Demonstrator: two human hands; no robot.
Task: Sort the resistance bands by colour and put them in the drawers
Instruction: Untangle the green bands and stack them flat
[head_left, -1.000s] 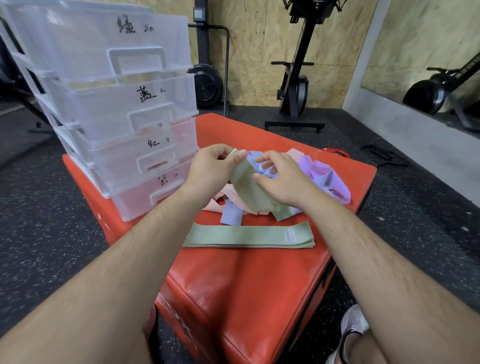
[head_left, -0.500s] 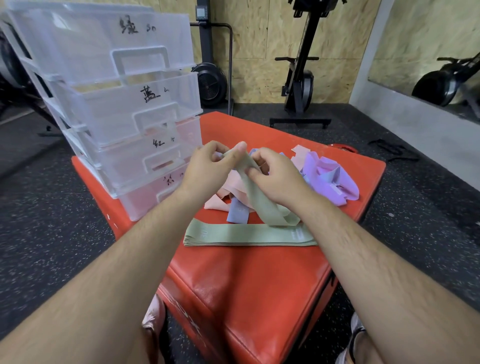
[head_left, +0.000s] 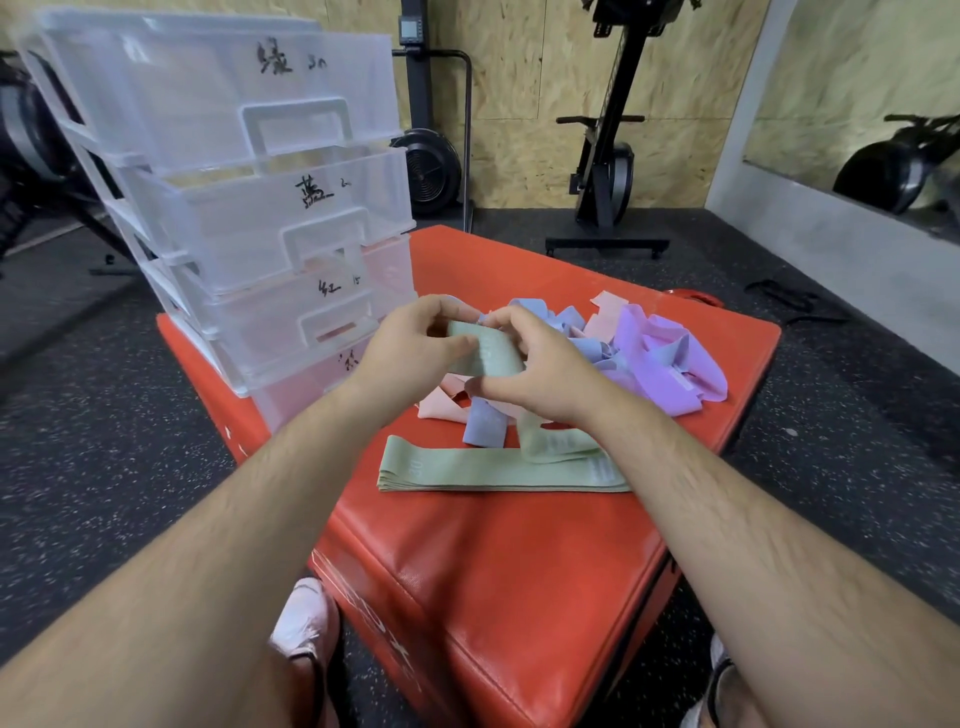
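Four clear plastic drawers (head_left: 249, 208) are stacked on the far left corner of the red box (head_left: 493, 561), each marked with a handwritten label and fitted with a moulded handle. A loose heap of bands (head_left: 660, 358) in lilac, blue and pink is spread over the far right part of the box and is partly hidden behind the two hands. An exercise machine (head_left: 608, 171) is seen beyond the box, against a chipboard wall.

The box is padded, with a smooth, shiny cover. The bands are flat, matte cloth loops. A neat pile of green bands (head_left: 467, 470) is laid flat near the middle of the box. Above it, a green band (head_left: 491, 358) is pinched between the thumb and fingers of the left hand (head_left: 410, 345) and gripped by the curled right hand (head_left: 545, 371). Its lower loop hangs down onto the pile's right end.
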